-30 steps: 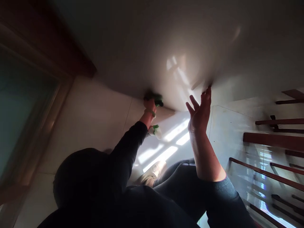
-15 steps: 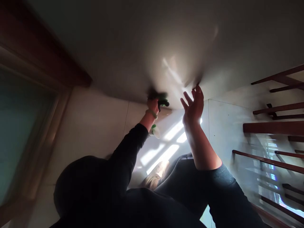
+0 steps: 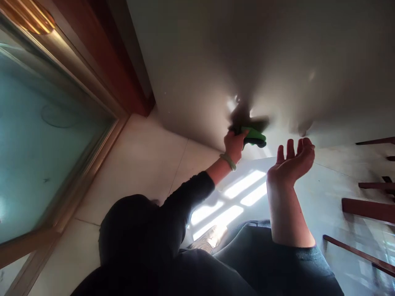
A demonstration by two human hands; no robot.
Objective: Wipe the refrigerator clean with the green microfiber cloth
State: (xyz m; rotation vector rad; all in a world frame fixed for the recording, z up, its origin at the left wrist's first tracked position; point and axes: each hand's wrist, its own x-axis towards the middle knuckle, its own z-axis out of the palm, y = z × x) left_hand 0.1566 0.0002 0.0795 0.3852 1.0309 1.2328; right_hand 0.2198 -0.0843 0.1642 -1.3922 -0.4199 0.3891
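Observation:
My left hand (image 3: 235,144) is closed around a green tool with a dark handle (image 3: 253,136) and presses it against a glossy white surface (image 3: 277,61). That wrist carries a pale green bangle (image 3: 228,161), and the arm is in a black sleeve. My right hand (image 3: 291,164) hovers to the right of the tool, just off the white surface. It holds nothing, with the palm showing and the fingers apart and slightly curled. Its dark sleeve is pushed up to the elbow.
A glass panel (image 3: 40,135) in a red-brown wooden frame (image 3: 101,53) fills the left side. Pale floor tiles (image 3: 138,164) carry sunlit window patches (image 3: 243,189). Dark wooden bars (image 3: 370,207) stand at the right. A light shoe (image 3: 210,238) shows between my arms.
The view has swung towards the glass panel. My left hand has slid the green tool to the right along the white surface. My right hand has come off the surface and curled its fingers.

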